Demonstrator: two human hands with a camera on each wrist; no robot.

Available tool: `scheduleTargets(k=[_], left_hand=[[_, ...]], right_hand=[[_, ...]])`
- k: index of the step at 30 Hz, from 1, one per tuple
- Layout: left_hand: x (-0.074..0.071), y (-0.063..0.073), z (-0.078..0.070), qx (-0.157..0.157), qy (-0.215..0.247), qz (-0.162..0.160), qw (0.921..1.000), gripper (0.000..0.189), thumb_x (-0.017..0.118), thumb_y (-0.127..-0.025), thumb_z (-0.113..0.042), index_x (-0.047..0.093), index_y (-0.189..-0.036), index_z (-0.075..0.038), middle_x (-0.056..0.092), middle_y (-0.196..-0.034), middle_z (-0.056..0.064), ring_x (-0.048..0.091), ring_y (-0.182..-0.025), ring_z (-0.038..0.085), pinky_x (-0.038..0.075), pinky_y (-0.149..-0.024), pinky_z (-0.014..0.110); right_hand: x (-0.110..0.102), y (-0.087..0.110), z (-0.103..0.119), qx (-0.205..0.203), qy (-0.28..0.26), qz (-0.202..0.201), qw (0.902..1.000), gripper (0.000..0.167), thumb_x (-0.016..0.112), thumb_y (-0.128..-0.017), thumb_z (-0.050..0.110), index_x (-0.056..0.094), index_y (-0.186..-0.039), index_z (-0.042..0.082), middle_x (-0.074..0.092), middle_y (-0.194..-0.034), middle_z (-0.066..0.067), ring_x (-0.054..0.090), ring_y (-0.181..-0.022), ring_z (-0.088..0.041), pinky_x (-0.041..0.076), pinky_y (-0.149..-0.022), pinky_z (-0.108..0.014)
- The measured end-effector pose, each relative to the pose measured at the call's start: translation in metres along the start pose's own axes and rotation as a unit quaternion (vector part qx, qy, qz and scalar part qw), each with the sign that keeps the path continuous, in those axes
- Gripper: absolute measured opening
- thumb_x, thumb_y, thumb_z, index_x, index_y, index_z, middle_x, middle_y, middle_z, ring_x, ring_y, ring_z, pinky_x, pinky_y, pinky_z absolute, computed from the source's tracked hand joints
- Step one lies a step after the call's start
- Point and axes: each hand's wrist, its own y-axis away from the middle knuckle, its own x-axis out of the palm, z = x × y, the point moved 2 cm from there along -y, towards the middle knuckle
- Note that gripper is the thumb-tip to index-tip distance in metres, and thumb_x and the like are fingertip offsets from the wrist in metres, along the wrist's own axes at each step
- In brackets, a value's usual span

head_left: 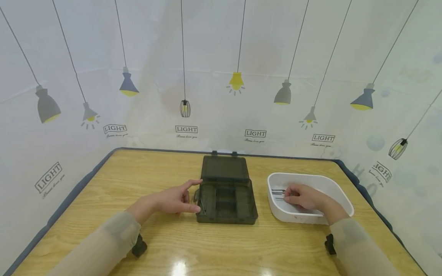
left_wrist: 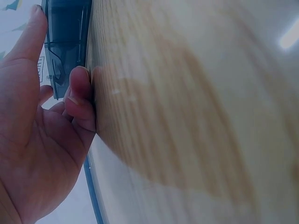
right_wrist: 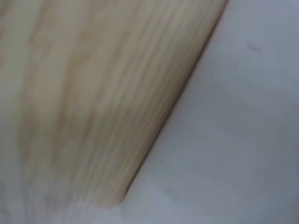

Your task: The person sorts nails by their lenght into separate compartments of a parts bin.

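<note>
A dark see-through plastic box lies with its lid folded back, and its inside is split into compartments. One thin dark rod lies in its left compartment. My left hand is at the box's left side, with index finger and thumb spread along it and the other fingers bent. In the left wrist view its thumb reaches up beside the box. My right hand is inside a white tray, its fingertips at several thin dark rods; I cannot tell whether it pinches one.
The wooden table has a dark blue edge and meets a wall sheet printed with lamps at the back and sides. In the right wrist view the tray's white wall fills the right half and hides the hand.
</note>
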Motion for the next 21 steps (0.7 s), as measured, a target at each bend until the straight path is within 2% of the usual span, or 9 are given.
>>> scheduleTargets(k=[4,6,10,13,17,21], left_hand=[[-0.001,0.001,0.001,-0.001,0.004,-0.001,1.0,0.102,0.08,-0.1,-0.053,0.015,-0.177,-0.033,0.067,-0.094,0.007,0.064,-0.068,0.019,0.056,-0.068,0.036],[-0.001,0.001,0.001,-0.001,0.008,0.0,1.0,0.102,0.08,-0.1,-0.053,0.015,-0.177,-0.033,0.067,-0.094,0.008,0.063,-0.067,0.02,0.056,-0.068,0.036],[0.001,-0.001,0.0,0.0,0.011,-0.002,0.9999,0.102,0.08,-0.1,-0.052,0.016,-0.177,-0.034,0.068,-0.094,0.008,0.063,-0.066,0.02,0.056,-0.069,0.037],[0.001,-0.001,-0.001,0.004,0.009,-0.003,1.0,0.102,0.08,-0.1,-0.05,0.015,-0.177,-0.031,0.067,-0.093,0.008,0.064,-0.066,0.02,0.057,-0.07,0.038],[0.0,-0.001,-0.002,0.004,0.006,-0.001,1.0,0.103,0.08,-0.1,-0.05,0.015,-0.177,-0.029,0.067,-0.093,0.008,0.064,-0.066,0.02,0.058,-0.071,0.038],[0.0,0.0,-0.002,0.003,0.006,-0.001,1.0,0.103,0.08,-0.101,-0.05,0.015,-0.177,-0.029,0.067,-0.092,0.008,0.064,-0.066,0.02,0.058,-0.071,0.038]], right_hand=[[-0.004,0.0,0.0,-0.021,-0.008,0.006,0.9997,0.017,0.069,-0.11,0.029,0.067,-0.11,0.013,0.06,-0.094,-0.001,0.056,-0.084,-0.018,0.045,-0.074,-0.03],[-0.005,0.001,0.001,-0.015,-0.02,0.007,0.9996,0.017,0.069,-0.11,0.03,0.067,-0.111,0.013,0.061,-0.096,-0.002,0.057,-0.085,-0.019,0.046,-0.075,-0.031],[-0.009,0.005,0.005,0.008,-0.034,-0.016,0.9992,0.016,0.069,-0.11,0.027,0.068,-0.113,0.011,0.063,-0.102,-0.004,0.057,-0.089,-0.021,0.048,-0.075,-0.032],[-0.013,0.008,0.011,0.007,-0.038,-0.037,0.9986,0.017,0.067,-0.111,0.023,0.068,-0.115,0.007,0.064,-0.103,-0.006,0.057,-0.088,-0.021,0.049,-0.074,-0.031],[-0.016,0.015,0.022,0.005,-0.07,-0.05,0.9963,0.024,0.062,-0.114,0.023,0.068,-0.127,0.004,0.064,-0.105,-0.011,0.056,-0.088,-0.022,0.048,-0.071,-0.03],[-0.018,0.018,0.03,-0.007,-0.075,-0.069,0.9948,0.033,0.061,-0.115,0.026,0.068,-0.141,0.007,0.069,-0.118,-0.015,0.056,-0.093,-0.025,0.05,-0.071,-0.03]])
